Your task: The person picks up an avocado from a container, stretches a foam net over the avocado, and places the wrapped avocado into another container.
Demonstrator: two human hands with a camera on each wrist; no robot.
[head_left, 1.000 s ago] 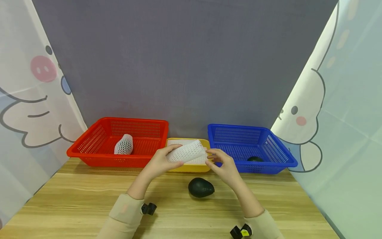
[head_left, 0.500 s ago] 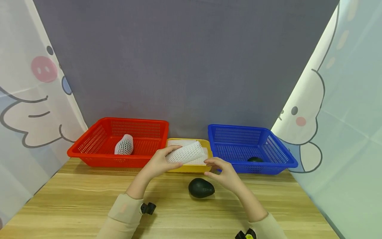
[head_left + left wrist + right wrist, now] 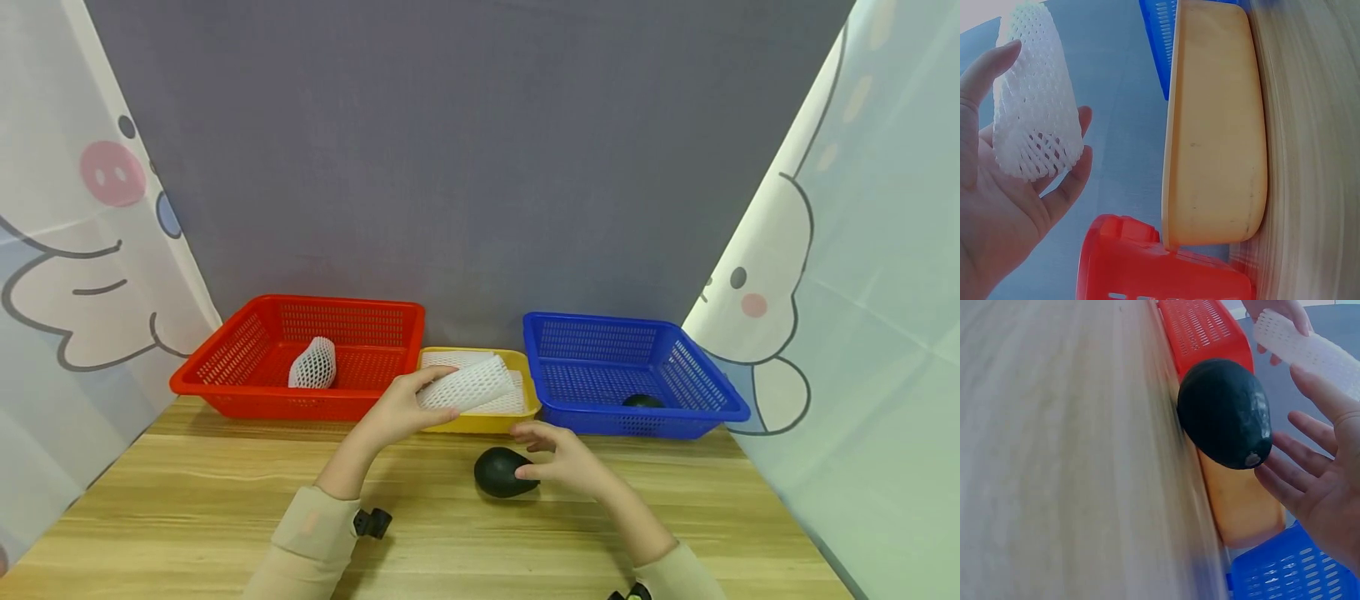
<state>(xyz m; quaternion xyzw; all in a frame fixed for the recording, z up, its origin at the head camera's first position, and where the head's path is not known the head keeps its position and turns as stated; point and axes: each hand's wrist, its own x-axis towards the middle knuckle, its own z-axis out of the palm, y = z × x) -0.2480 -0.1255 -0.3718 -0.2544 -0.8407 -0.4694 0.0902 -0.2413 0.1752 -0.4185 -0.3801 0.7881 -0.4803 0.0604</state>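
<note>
A white foam net sleeve (image 3: 471,384) is gripped by my left hand (image 3: 399,410), thumb on one side and fingers on the other, above the front of the yellow tray (image 3: 480,423). In the left wrist view the sleeve (image 3: 1038,94) looks like a hollow mesh tube. A dark green avocado (image 3: 498,472) lies on its side on the wooden table. My right hand (image 3: 568,461) is just right of it, fingers spread and relaxed, thumb over its narrow end. In the right wrist view the fingertips are by the avocado (image 3: 1222,412); contact is hard to tell.
More white net sleeves (image 3: 510,402) lie in the yellow tray. Left of it, a red basket (image 3: 285,404) contains a net-wrapped item (image 3: 313,364). To its right, a blue basket (image 3: 645,421) holds a dark round item (image 3: 642,401). A grey backdrop (image 3: 480,167) stands behind.
My right hand has moved away from the net sleeve, down toward the avocado on the table. The left hand still holds the sleeve in nearly the same spot.
</note>
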